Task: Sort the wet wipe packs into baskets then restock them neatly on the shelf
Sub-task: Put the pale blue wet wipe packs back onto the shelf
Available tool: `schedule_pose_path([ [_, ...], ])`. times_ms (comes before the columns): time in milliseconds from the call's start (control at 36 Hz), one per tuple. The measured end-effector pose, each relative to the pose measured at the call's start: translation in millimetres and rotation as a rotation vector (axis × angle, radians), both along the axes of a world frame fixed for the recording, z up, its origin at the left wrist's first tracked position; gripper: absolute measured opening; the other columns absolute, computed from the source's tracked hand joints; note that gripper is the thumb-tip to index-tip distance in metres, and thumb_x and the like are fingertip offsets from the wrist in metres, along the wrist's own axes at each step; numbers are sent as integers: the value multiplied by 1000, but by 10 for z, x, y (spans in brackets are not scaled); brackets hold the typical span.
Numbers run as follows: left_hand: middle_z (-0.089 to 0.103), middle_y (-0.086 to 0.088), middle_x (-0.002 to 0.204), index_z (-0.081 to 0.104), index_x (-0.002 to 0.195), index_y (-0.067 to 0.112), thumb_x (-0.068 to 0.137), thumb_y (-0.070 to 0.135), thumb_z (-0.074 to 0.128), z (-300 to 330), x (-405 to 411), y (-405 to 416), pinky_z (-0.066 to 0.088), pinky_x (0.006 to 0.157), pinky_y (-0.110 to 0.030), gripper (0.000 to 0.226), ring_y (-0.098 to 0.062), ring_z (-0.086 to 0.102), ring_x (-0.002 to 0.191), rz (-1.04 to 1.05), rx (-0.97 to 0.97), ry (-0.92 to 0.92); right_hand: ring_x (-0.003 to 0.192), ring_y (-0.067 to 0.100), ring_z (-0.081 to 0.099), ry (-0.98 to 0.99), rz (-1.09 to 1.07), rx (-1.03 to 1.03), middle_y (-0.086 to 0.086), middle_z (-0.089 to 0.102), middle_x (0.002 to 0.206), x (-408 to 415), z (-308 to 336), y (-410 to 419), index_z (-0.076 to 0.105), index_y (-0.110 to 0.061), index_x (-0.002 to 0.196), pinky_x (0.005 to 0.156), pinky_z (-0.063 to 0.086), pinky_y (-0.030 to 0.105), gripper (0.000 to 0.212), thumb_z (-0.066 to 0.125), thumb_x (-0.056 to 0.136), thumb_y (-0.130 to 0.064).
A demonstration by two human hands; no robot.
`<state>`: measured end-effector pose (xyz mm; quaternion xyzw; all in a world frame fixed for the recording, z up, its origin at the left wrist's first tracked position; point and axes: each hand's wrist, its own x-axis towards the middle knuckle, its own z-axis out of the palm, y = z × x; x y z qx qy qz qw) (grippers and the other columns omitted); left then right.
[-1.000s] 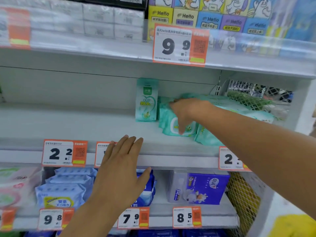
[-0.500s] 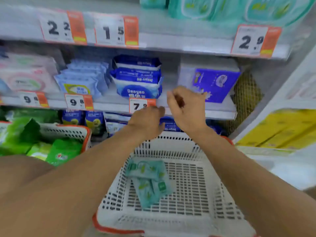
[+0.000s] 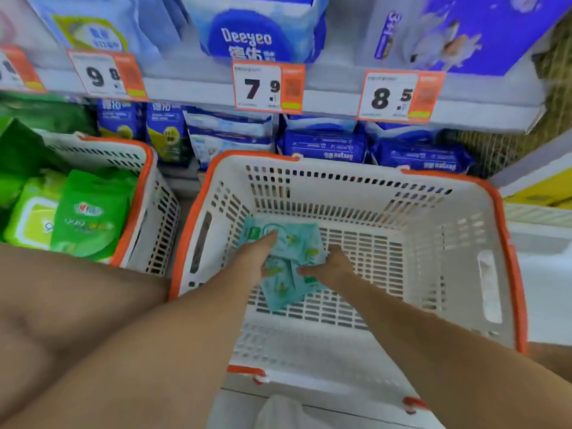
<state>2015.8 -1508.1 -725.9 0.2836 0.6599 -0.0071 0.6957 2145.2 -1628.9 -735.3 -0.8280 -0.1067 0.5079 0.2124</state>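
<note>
While gripped, several teal packs [image 3: 286, 267], two hands.

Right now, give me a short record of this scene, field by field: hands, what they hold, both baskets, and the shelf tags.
left hand: reaching into basket, gripping teal packs
right hand: gripping the same packs from the other side
teal wipe packs: small pile on basket floor
middle basket: white with orange rim, otherwise bare
left basket: holds green wipe packs
price tags: 9.8, 7.9, 8.5
</note>
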Motion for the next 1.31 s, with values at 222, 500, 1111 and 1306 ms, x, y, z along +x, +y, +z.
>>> schedule_pose_path([
  [222, 76, -12, 75, 71, 105, 10, 82, 43, 80, -58, 174, 166, 54, 47, -32, 41, -27, 74, 61, 86, -13, 73, 84, 21, 71, 267, -97, 41, 9, 74, 105, -104, -189, 146, 71, -10, 102, 75, 58, 32, 40, 91, 69, -19],
  [500, 58, -7, 125, 52, 132, 19, 35, 57, 92, -1186, 467, 450, 55, 91, -54, 112, -40, 64, 107, -97, 44, 336, 82, 25, 71, -91, 722, -189, 7, 69, 100, 926, 527, 51, 67, -12, 112, 67, 62, 36, 44, 85, 76, -30],
  [1111, 74, -16, 108, 71, 113, 8, 94, 26, 62, 207, 463, -374, 56, 93, -50, 28, -35, 71, 100, 19, 9, -348, 91, 26, 73, 279, 95, 437, 14, 76, 103, 1236, 827, 143, 74, -6, 104, 73, 61, 32, 23, 73, 86, -20],
  [1306, 66, -17, 128, 60, 129, 18, 95, 20, 64, 454, 421, -95, 52, 97, -51, 34, -32, 66, 108, -119, -44, -553, 85, 21, 73, 184, 374, 311, 7, 78, 94, 1320, 1083, 142, 76, -12, 97, 79, 60, 34, 14, 73, 89, -23],
])
